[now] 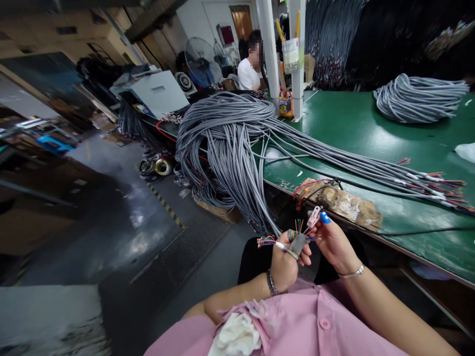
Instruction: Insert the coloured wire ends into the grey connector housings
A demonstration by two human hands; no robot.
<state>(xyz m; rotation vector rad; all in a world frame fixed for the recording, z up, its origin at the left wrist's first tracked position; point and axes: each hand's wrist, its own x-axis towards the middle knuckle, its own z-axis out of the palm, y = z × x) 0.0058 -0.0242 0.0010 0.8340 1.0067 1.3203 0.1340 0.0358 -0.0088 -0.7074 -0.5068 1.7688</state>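
Landmark: wooden block [365,215], on the near edge of the green table [411,143].
Left hand [285,269]: closed around coloured wires [266,241], front-left of the block; wire tips too small to sort.
Gray wrapped piece [298,244]: at left fingers, masks part of grip; finger cover or not, can't tell.
Right hand [336,244]: pinching small pink piece [314,216] before block's left end; fingers partly cover it, contact with wires unclear.
Gray cables [230,148]: heaped left of block, lower ends lost in shadow.
Cable coil [419,99]: beyond block.
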